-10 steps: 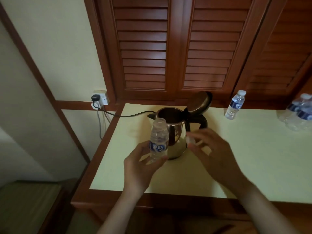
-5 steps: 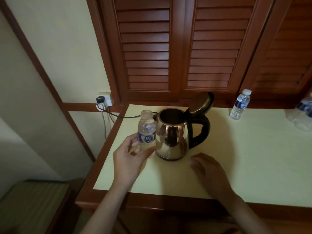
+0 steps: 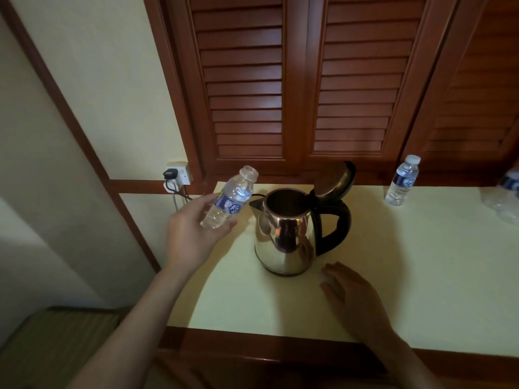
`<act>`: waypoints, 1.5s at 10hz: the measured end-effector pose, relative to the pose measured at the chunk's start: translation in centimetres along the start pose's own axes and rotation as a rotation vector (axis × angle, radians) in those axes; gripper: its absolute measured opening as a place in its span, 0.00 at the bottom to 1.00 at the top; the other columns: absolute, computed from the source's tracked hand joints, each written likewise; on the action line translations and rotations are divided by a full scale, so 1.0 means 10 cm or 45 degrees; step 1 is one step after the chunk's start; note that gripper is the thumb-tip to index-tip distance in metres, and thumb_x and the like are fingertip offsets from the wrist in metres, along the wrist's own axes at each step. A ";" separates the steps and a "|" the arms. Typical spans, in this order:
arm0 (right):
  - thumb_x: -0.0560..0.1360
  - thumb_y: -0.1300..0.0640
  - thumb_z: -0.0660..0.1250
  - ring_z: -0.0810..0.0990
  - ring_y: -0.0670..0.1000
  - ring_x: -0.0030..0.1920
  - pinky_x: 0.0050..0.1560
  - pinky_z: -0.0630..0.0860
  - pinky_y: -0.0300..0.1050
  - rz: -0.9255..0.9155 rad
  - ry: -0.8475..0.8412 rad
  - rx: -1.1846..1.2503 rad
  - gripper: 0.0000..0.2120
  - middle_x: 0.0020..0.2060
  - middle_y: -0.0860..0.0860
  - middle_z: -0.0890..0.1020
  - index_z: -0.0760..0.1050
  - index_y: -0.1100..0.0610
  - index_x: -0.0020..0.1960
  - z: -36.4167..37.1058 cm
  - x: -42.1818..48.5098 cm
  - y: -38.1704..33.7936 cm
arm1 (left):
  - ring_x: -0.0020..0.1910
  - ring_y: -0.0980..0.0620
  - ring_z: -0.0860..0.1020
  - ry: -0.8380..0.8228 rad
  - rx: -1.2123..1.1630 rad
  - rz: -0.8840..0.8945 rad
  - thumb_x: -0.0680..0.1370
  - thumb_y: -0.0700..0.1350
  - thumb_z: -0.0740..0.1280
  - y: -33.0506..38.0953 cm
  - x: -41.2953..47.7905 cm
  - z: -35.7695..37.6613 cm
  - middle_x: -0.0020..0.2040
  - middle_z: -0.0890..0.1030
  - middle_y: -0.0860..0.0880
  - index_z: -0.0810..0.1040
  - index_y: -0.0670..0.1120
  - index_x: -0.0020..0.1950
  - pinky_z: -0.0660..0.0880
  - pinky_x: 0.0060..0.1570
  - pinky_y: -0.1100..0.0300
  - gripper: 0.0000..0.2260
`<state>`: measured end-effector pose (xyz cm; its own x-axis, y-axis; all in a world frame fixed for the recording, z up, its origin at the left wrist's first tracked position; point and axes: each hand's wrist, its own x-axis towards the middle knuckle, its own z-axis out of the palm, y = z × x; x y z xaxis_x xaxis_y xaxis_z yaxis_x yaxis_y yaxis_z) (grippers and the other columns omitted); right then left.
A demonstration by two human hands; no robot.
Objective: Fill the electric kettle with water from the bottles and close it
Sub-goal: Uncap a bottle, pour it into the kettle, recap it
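Observation:
A shiny steel electric kettle (image 3: 286, 234) with a black handle stands on the pale yellow tabletop (image 3: 421, 262), its lid (image 3: 335, 179) hinged up and the mouth open. My left hand (image 3: 191, 234) grips an uncapped clear water bottle (image 3: 230, 199) with a blue label, tilted with its neck toward the kettle, just left of the spout. My right hand (image 3: 351, 296) rests flat on the table, fingers relaxed, just right of the kettle's base. I cannot see the cap.
A capped water bottle (image 3: 402, 181) stands at the back right, and more bottles (image 3: 505, 195) sit at the right edge, cut off. The kettle's cord runs to a wall socket (image 3: 178, 174) at the left. Louvred wooden doors rise behind the table.
My left hand carried the bottle left and up, then tipped its neck toward the kettle. My right hand dropped from beside the bottle to the tabletop.

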<state>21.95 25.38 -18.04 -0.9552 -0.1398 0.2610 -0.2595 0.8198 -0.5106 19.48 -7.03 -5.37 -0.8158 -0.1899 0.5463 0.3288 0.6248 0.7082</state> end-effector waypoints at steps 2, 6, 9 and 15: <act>0.77 0.52 0.69 0.73 0.49 0.68 0.66 0.63 0.39 -0.010 0.012 0.002 0.17 0.65 0.49 0.78 0.78 0.52 0.65 0.00 -0.01 -0.01 | 0.52 0.53 0.83 -0.061 0.307 0.234 0.67 0.44 0.82 -0.01 0.24 -0.08 0.56 0.85 0.52 0.82 0.49 0.62 0.78 0.53 0.55 0.24; 0.77 0.52 0.70 0.74 0.49 0.67 0.65 0.64 0.39 0.014 0.026 0.028 0.16 0.64 0.48 0.79 0.79 0.51 0.64 -0.01 0.00 -0.01 | 0.55 0.43 0.81 -0.164 0.649 0.534 0.66 0.37 0.79 0.08 0.50 -0.05 0.58 0.84 0.47 0.81 0.45 0.63 0.77 0.50 0.52 0.25; 0.77 0.51 0.69 0.74 0.48 0.68 0.66 0.64 0.39 0.028 0.009 0.034 0.17 0.65 0.47 0.78 0.78 0.50 0.65 -0.01 -0.01 0.00 | 0.57 0.42 0.80 -0.149 0.717 0.601 0.69 0.36 0.78 0.10 0.58 -0.07 0.59 0.84 0.46 0.81 0.44 0.63 0.76 0.53 0.52 0.23; 0.77 0.51 0.69 0.73 0.48 0.68 0.67 0.64 0.40 0.028 0.004 0.056 0.16 0.66 0.48 0.78 0.78 0.49 0.65 -0.04 -0.01 -0.02 | 0.60 0.45 0.77 -0.152 0.740 0.622 0.69 0.37 0.79 0.18 0.65 -0.06 0.60 0.83 0.47 0.80 0.45 0.65 0.75 0.54 0.54 0.25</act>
<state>22.14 25.40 -17.65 -0.9603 -0.1202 0.2517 -0.2445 0.7974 -0.5517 15.06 -7.60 -0.23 -0.6988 0.2722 0.6615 0.3890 0.9207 0.0320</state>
